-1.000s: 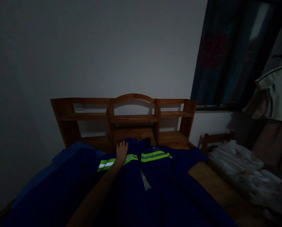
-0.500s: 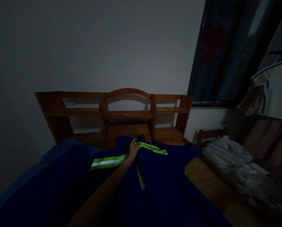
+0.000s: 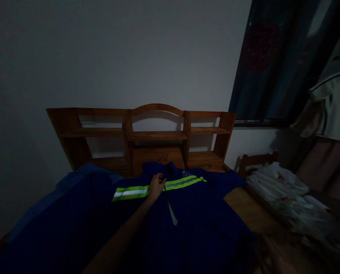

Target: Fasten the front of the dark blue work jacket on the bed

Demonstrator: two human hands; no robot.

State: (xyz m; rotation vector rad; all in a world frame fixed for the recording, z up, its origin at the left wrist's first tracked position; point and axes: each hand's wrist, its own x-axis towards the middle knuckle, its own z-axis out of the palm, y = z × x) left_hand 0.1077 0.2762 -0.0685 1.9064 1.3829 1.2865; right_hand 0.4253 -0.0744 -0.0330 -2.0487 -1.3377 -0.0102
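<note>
A dark blue work jacket (image 3: 198, 213) with yellow-green reflective stripes lies spread front-up on a wooden bed surface (image 3: 244, 207), its collar toward the headboard. My left hand (image 3: 156, 185) reaches far forward and rests at chest height on the jacket's front opening. Its fingers are curled on the fabric edge beside the zipper (image 3: 171, 213). The two stripe halves line up across the chest. My right hand is out of sight. The room is very dim.
A wooden headboard with open shelves (image 3: 155, 135) stands against the grey wall. More blue cloth (image 3: 73, 182) lies at the left. To the right are a low wooden rail (image 3: 255, 159), a white crumpled bundle (image 3: 278, 190), a dark curtain (image 3: 261, 61) and a pale hanging garment (image 3: 329, 102).
My left hand moved from the jacket's left stripe to the front opening, then drew the fabric down. The right stripe, tilted half a second ago, now lines up with the left one.
</note>
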